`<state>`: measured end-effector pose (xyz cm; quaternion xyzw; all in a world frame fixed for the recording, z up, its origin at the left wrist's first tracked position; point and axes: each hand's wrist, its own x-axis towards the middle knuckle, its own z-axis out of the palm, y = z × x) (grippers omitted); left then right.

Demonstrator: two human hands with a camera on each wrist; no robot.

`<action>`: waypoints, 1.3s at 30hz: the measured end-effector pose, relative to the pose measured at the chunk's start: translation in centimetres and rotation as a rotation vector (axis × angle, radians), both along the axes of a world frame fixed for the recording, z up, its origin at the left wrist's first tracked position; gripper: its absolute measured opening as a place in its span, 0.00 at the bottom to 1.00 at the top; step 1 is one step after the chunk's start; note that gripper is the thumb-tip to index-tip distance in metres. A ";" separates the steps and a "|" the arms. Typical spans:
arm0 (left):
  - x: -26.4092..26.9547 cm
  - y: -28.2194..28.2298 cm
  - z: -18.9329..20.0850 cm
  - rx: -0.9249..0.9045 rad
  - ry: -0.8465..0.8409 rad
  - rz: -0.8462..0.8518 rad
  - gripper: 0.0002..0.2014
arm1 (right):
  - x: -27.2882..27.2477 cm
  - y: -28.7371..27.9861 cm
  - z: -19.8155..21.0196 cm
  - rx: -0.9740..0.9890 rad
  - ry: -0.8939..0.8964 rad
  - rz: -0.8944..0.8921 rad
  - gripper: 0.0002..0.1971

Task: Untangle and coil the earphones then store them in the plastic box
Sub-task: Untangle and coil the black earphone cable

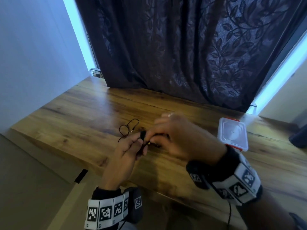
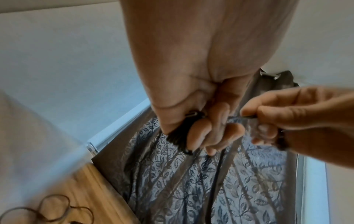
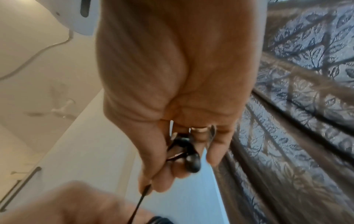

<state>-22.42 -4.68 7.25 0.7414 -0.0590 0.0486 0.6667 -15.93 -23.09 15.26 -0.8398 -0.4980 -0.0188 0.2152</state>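
Nearest the lens, two marker-covered wristbands [image 1: 114, 209], one on each wrist. Just beyond them, both hands raised above the wooden table [image 1: 69, 123], close together and nearly touching. Left hand [image 1: 127, 151] curled round a tight black bundle of coiled earphones [image 2: 179, 135], thumb pressing it against the bent fingers [image 2: 199, 134]. Right hand [image 1: 181, 138] pinching the same cord between thumb and fingertips [image 3: 161, 181], one black earbud [image 3: 192, 163] tucked against the fingers, a ring [image 3: 199, 129] showing on one of them. Between the two hands, a short stretch of cord [image 3: 139, 203] pulled straight. On the tabletop just beyond the left hand, loose loops of the cord [image 1: 127, 128] lying flat, plug end among them. Off to the right and well apart from the hands, plastic box [image 1: 232, 133], clear with red clasps, lid on. Behind the table, dark leaf-patterned curtain [image 1: 191, 47].
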 end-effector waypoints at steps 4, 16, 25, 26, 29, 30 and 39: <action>-0.3 0.1 0.7 -0.227 0.041 -0.101 0.18 | 2.6 0.0 0.5 0.173 0.016 -0.022 0.05; -0.3 0.3 1.7 -0.829 0.085 -0.147 0.09 | -0.6 1.8 -6.8 0.582 0.637 -0.188 0.10; -0.3 0.0 2.2 -0.730 0.107 -0.122 0.08 | -1.3 1.2 -6.2 0.467 0.541 -0.145 0.19; -0.3 -0.1 2.3 -0.722 0.109 -0.127 0.08 | -1.3 1.2 -6.0 0.467 0.560 -0.137 0.19; -0.3 -0.1 2.2 -0.694 0.123 -0.139 0.10 | -1.3 1.4 -6.0 0.456 0.522 -0.118 0.16; -0.3 0.0 2.2 -0.674 0.126 -0.141 0.12 | -1.3 1.5 -6.1 0.472 0.506 -0.127 0.14; -0.2 -1.2 2.5 -0.353 0.051 0.102 0.18 | -1.8 2.7 -7.2 0.575 0.379 -0.251 0.06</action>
